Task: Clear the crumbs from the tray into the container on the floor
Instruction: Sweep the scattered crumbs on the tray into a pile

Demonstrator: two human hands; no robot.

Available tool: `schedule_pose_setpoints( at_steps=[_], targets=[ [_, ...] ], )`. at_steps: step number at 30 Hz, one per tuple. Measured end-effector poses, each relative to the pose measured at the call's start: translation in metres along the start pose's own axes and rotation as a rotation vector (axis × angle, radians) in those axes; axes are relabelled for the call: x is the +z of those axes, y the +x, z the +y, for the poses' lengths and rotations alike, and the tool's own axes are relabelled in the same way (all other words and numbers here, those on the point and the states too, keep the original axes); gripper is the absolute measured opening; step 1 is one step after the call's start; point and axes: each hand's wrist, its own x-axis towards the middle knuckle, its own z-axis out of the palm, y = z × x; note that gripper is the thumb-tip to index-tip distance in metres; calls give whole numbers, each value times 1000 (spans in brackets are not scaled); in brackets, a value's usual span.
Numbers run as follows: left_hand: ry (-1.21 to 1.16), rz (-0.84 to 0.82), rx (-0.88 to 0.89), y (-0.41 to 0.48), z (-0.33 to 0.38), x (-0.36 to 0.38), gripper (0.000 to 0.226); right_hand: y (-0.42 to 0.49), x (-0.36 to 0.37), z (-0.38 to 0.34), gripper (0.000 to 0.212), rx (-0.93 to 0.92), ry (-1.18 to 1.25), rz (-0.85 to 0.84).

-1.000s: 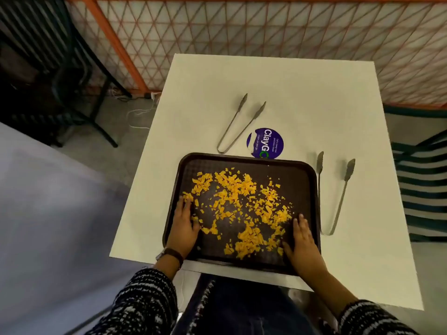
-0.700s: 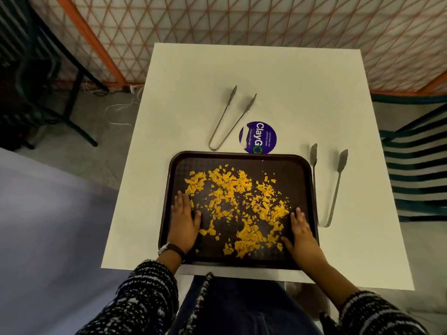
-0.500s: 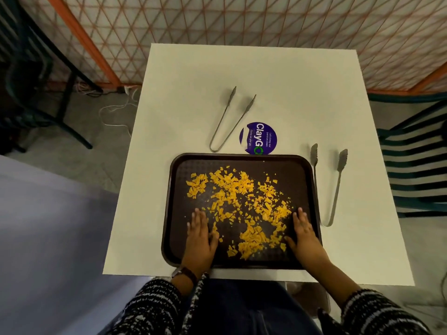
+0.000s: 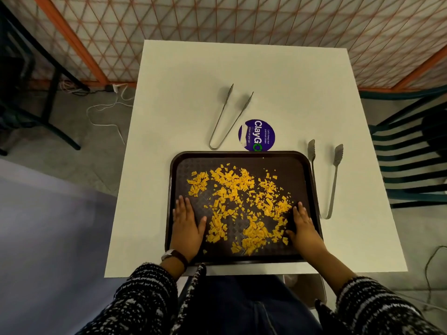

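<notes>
Orange crumbs [image 4: 242, 204] between flat, spread, empty hands, left [image 4: 187, 226] at 9 o'clock, right [image 4: 302, 224] at 3, may spill over the dark brown plastic tray's [image 4: 242, 154] low rim onto the white counter [image 4: 266, 81] if swept hastily.

The tray [image 4: 300, 165] sits on the table [image 4: 242, 73] at its near edge, right in front of me. Crumbs [image 4: 242, 204] lie scattered in it. My left hand [image 4: 186, 226] lies flat in the tray left of them, my right hand [image 4: 303, 226] right of them. Behind the tray lie a sticker [image 4: 257, 134] and, to its left, tongs [image 4: 227, 117]; a second pair [image 4: 331, 180] lies just right of the tray.
</notes>
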Motion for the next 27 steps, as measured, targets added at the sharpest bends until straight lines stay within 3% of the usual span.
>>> schedule_pose_setpoints(
  at_steps=[3,11,18,23,27],
  targets=[
    [128,-44,74,-9,-3,12,103,0,0,-1,75,7,-4,-7],
    [16,-326,333,-29,21,19,89,-3,1,-4,74,25,33,4],
    [-135,39,158,14,15,-16,75,-2,2,-1,74,20,31,18],
    [-100,11,119,39,13,-25,73,-2,4,-1,74,23,34,20],
    [-49,-46,184,25,16,-13,73,-3,4,-1,73,13,48,29]
  ],
)
